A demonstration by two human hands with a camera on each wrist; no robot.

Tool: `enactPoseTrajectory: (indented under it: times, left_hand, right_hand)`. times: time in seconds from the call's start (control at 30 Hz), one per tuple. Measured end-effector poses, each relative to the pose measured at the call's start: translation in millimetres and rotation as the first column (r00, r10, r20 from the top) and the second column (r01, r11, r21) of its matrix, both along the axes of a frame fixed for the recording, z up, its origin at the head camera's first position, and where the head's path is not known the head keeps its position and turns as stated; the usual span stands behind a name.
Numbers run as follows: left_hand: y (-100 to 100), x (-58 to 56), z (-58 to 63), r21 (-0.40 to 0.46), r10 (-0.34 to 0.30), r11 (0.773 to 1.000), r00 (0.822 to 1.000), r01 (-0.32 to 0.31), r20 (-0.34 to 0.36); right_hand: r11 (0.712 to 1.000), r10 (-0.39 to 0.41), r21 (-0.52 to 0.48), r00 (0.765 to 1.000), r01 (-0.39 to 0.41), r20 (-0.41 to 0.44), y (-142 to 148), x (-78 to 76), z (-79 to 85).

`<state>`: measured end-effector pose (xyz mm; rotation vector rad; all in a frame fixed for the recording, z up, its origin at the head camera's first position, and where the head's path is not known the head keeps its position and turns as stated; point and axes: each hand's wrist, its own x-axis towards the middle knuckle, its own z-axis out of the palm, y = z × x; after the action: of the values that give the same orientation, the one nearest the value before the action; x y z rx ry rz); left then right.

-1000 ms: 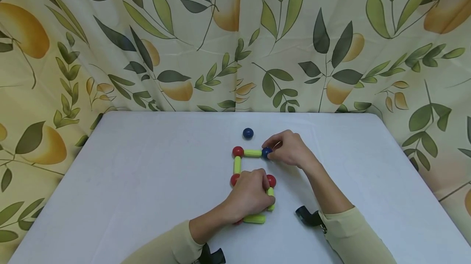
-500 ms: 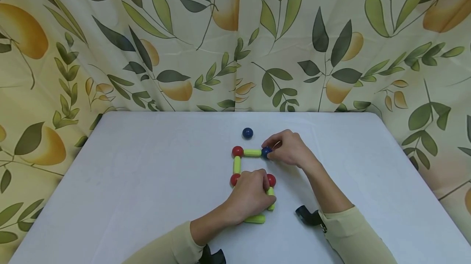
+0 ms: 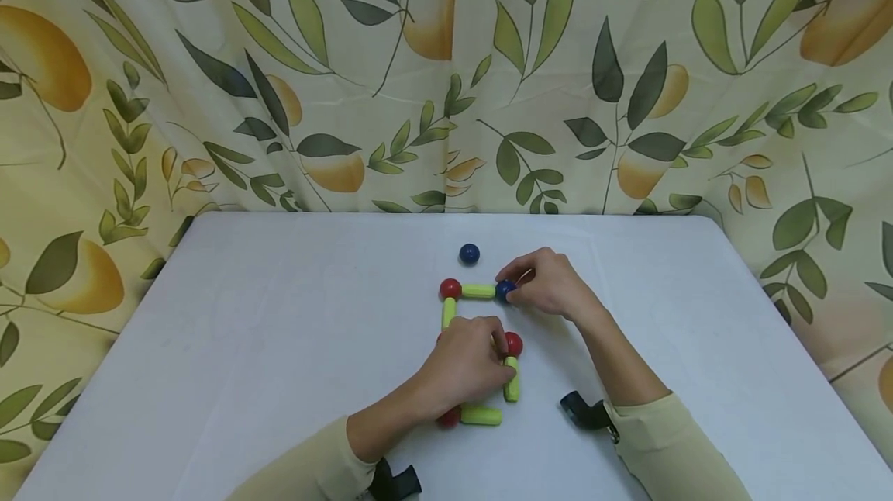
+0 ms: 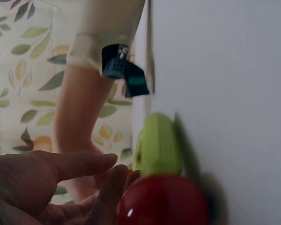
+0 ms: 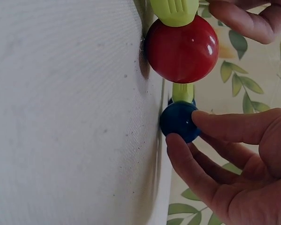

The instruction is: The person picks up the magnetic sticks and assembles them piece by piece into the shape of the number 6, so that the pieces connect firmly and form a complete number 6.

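Note:
Sticks and balls of a building toy lie joined on the white table. My right hand [image 3: 547,280] pinches a blue ball [image 5: 179,122] between thumb and fingertips, at the end of a green stick [image 3: 478,291] leading to a red ball [image 3: 450,288]. Below that ball runs another green stick [image 3: 449,312], partly under my left hand [image 3: 463,357]. The left fingers look loosely extended, close beside the right-hand red ball [image 3: 513,344] and its green stick [image 3: 512,381]. Nearest me, a red ball [image 4: 164,201] joins a green stick [image 4: 160,145]. My left hand hides the middle.
A loose blue ball [image 3: 470,254] sits beyond the structure. The white tabletop [image 3: 279,330] ends at a patterned curtain [image 3: 391,98]. Black wrist cameras stick out from both sleeves, the right one [image 3: 582,412] close above the table.
My left hand has shifted slightly left and away, uncovering more of the right-hand green stick and the near red ball. My right hand keeps its pinch on the blue ball.

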<state>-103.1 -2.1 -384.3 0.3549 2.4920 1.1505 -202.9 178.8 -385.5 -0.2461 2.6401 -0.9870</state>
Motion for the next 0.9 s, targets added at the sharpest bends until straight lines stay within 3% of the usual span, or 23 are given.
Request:
enactPoseTrajectory:
  times: [0.13, 0.3, 0.53, 0.67, 0.9]
  left_hand:
    - [-12.3, -15.7, 1.7, 0.027, -0.020, 0.999, 1.000, 0.020, -0.019]
    - [-32.8, -44.7, 1.9, 0.048, 0.002, 0.999, 0.998, 0.001, -0.062]
    - [-63.5, -80.8, -11.4, 0.050, 0.046, 0.998, 0.982, -0.038, -0.182]
    - [-75.3, -93.0, -20.0, 0.016, 0.019, 1.000, 0.979, -0.016, -0.203]
    - [-80.5, -101.9, -24.0, -0.001, -0.066, 0.998, 0.988, 0.067, -0.137]
  right_hand:
    - [1.000, -0.001, -0.006, 1.000, 0.001, 0.003, 0.5, 0.0, -0.6]
    - [1.000, 0.003, -0.002, 1.000, -0.003, -0.002, 1.0, 0.4, 0.4]
    - [1.000, 0.008, -0.004, 1.000, -0.008, 0.002, 0.2, 1.1, 0.0]
    - [1.000, 0.013, -0.004, 1.000, -0.013, -0.004, -0.7, 2.0, 0.1]
    - [1.000, 0.004, 0.002, 1.000, -0.004, -0.005, -0.6, 1.8, 0.2]
